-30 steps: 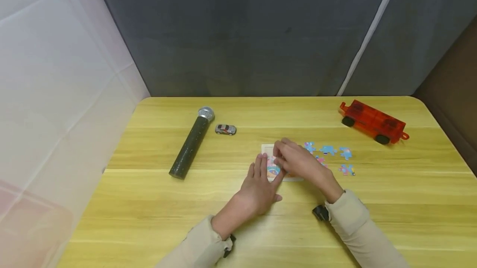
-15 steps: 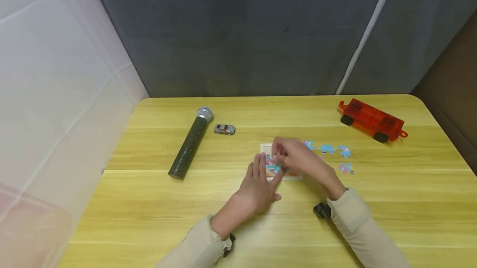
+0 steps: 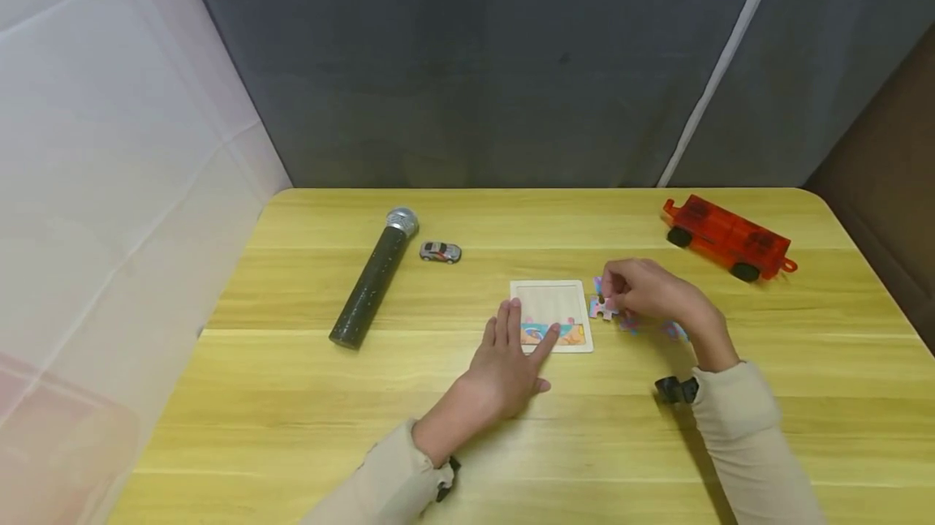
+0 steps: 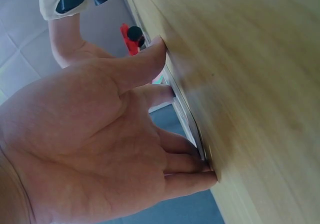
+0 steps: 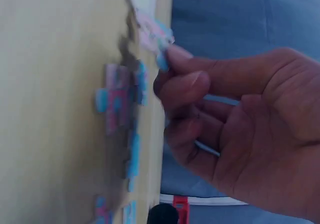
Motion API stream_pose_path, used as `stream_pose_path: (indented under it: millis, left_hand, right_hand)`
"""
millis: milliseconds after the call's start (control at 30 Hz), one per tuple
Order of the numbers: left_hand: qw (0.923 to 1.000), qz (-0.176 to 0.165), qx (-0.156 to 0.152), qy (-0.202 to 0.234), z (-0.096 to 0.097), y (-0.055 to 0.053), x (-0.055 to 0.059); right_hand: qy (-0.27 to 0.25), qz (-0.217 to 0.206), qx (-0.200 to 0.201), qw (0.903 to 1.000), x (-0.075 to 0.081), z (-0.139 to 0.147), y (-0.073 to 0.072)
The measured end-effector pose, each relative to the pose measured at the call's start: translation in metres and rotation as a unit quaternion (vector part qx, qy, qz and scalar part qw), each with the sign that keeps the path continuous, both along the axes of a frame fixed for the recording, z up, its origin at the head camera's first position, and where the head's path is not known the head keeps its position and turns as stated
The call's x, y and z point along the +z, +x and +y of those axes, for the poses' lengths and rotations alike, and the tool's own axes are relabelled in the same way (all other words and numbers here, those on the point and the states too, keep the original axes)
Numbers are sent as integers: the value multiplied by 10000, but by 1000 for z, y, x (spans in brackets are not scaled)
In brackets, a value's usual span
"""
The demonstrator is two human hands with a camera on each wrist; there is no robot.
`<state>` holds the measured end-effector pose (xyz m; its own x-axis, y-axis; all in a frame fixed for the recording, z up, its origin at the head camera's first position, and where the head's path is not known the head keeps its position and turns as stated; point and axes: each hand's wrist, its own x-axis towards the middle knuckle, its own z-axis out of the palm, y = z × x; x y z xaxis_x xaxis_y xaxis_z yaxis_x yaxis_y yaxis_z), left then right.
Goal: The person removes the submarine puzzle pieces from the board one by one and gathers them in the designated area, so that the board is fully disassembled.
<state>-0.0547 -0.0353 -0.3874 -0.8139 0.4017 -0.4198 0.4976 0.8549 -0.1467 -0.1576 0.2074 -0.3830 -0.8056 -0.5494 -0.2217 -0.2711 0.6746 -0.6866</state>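
Observation:
My left hand (image 3: 506, 371) lies with straight fingers on a small pale puzzle frame (image 3: 549, 291), its fingertips over the left side and the lower part. A strip of colourful pieces (image 3: 572, 335) fills the bottom of the frame, and bare backing shows above. In the left wrist view, the fingers (image 4: 187, 184) meet the frame's edge and the table. To the right of the frame, my right hand (image 3: 653, 291) pinches a pink and blue puzzle piece (image 5: 152, 31) between thumb and fingers, tilted and raised off the table. Loose puzzle pieces (image 5: 117, 101) lie below, partly hidden by that hand.
A dark microphone (image 3: 372, 286) with a silver head lies at the left, beside a small silver toy car (image 3: 441, 252). At the back right stands a red toy wagon (image 3: 728, 238) with black wheels. A dark panel (image 3: 467, 71) rises behind the table.
My right hand has moved from over the frame to the loose pieces on its right, with a puzzle piece in its fingers. The frame's upper part is uncovered. My left hand stays in place.

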Motion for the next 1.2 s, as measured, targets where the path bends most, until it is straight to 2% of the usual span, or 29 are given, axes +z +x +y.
stream_pose_path:
  millis: [133,233,333,400,467,600,700,800,900,1067,1200]
  left_hand:
    - [10000,-9,-6,8,-1,0,0]
    - [10000,15,-25,12,-1,1,0]
    - [10000,27,-37,27,-1,1,0]
    - [10000,27,-55,31,-1,1,-1]
    - [10000,39,-79,-4,-1,2,0]
    - [9999,55,-88,-60,0,1,0]
    - [10000,-16,-58,10,0,0,1]
    - [9999,-116,9,114,-1,-1,2]
    - [9999,-55,-1,154,-2,1,5]
    - [9997,-18,-255,63,-3,10,6]
    - [9993,-37,-343,-113,0,13,4]
  right_hand:
    - [261,-126,-81,9995,-5,-5,0]
    - [726,243,-217,9968,-6,-12,2]
    - [1256,738,-366,9887,-5,-20,6]
    - [1444,888,-384,9848,-3,-25,10]
    - [1311,1016,-208,9859,0,-31,14]
    - [854,1050,531,9894,4,-43,24]
    - [969,1074,839,9859,3,-50,32]
    - [1213,1240,784,9817,0,-54,36]
    - [1154,1355,701,9815,-3,-56,36]
    - [1124,1103,667,9853,-5,-58,35]
    - [1126,964,576,9873,-4,-57,33]
